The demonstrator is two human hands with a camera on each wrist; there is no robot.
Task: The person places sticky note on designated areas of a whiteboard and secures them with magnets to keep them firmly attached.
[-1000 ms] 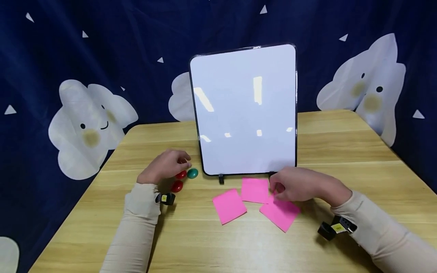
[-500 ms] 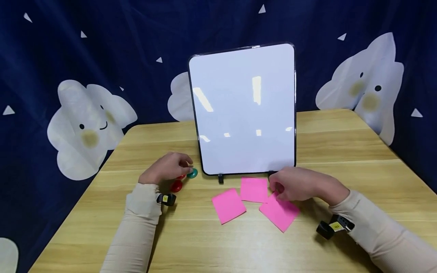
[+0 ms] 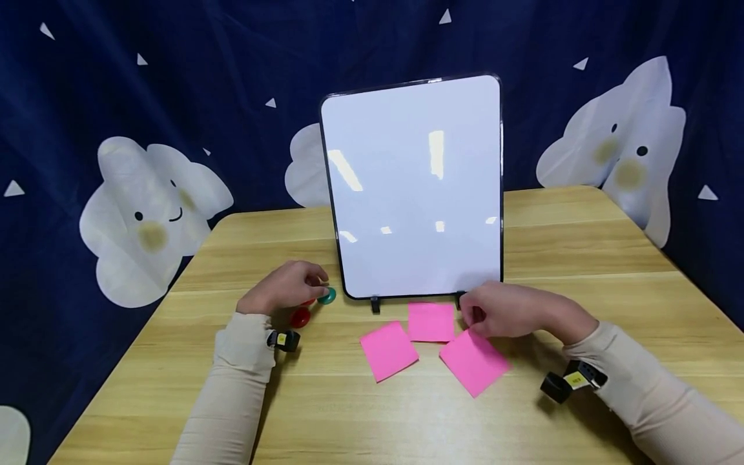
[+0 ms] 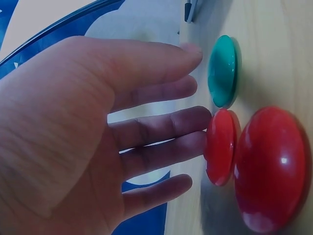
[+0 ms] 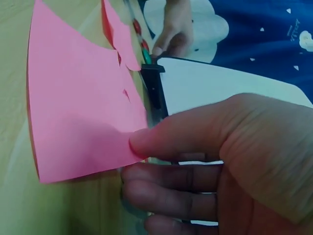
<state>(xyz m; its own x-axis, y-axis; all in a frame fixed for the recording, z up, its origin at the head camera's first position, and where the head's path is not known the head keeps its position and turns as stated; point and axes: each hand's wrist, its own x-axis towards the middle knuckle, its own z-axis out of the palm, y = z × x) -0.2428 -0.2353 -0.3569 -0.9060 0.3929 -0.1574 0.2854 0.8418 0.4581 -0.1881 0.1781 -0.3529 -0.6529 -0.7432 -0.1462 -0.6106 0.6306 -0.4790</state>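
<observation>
I have the right hand (image 3: 514, 310) in a narrow pinch on the right pink note (image 3: 473, 363), at its far corner, thumb on the face that the right wrist view shows and fingers behind. That note is in front of the upright whiteboard (image 3: 413, 200), just beside the middle pink note (image 3: 431, 321); I can't tell whether those 2 touch. The left pink note (image 3: 389, 351) lies flat on the table (image 3: 325, 413).

To do this well I'd keep the pinch light and near the corner, so the sheet bows without creasing, and peel slowly so the middle pink note isn't dragged along.

The left hand (image 3: 287, 284) is wide: its fingers are nearly straight and I see nothing held. They end at the small-looking red disc (image 4: 220, 147), contact unclear, with the green disc (image 4: 222, 71) and the larger-looking red disc (image 4: 271, 169) alongside. I'd hold that hand steady, since a stray brush could slide all 3 discs.
</observation>
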